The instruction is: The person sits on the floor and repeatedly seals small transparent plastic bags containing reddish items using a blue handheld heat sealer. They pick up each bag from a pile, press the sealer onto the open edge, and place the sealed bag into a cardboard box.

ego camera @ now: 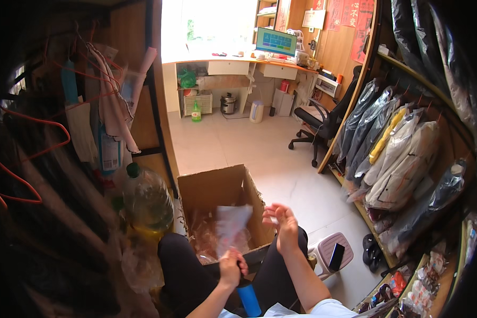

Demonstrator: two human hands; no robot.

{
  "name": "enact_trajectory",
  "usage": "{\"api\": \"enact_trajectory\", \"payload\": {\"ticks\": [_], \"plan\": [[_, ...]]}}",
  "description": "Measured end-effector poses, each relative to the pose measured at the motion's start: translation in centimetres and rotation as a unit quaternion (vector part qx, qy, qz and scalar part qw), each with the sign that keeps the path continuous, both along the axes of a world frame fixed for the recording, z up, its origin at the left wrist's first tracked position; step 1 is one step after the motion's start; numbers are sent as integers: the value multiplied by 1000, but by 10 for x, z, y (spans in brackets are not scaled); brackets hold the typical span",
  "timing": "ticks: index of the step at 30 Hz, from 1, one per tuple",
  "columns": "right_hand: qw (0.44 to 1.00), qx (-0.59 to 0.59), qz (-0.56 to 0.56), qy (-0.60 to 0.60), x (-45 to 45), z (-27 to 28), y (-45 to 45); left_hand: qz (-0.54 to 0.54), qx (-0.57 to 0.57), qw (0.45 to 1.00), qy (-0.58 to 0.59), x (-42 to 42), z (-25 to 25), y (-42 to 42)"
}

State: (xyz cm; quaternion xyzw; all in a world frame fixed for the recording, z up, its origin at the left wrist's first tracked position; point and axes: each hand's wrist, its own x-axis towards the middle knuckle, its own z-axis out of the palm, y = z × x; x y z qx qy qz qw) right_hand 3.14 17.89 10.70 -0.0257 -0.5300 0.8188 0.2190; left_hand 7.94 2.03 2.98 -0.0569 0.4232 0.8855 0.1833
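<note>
My left hand (231, 270) is closed around the black handle of a blue cylindrical roller (249, 299), probably a lint roller, which points down towards my lap. Just above that hand a whitish sheet (233, 224) shows blurred over the box; whether it is falling or touching my fingers cannot be told. My right hand (284, 228) is raised over my right knee with its fingers apart and nothing visible in it. Between my knees stands an open cardboard box (210, 187) with torn edges. Crumpled clear plastic (206, 242) lies inside it.
Left of the box stands a large clear bottle (149, 198) with a green cap, below hanging clothes and red hangers (43, 123). On the right, a plastic stool (343, 248) bears a phone (336, 257), near black slippers (371, 252) and bagged garments (401, 167). An office chair (318, 119) stands farther back.
</note>
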Motion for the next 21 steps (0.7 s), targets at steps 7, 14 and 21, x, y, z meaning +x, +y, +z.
{"api": "enact_trajectory", "payload": {"ticks": [7, 14, 21], "plan": [[828, 6, 427, -364, 89, -81, -64, 107, 61, 992, -32, -34, -1, -20], [786, 50, 435, -437, 123, -76, -59, 126, 65, 989, -41, -53, -8, -46], [793, -38, 433, -426, 115, -81, -53, 75, 72, 993, -52, -43, -5, -23]]}}
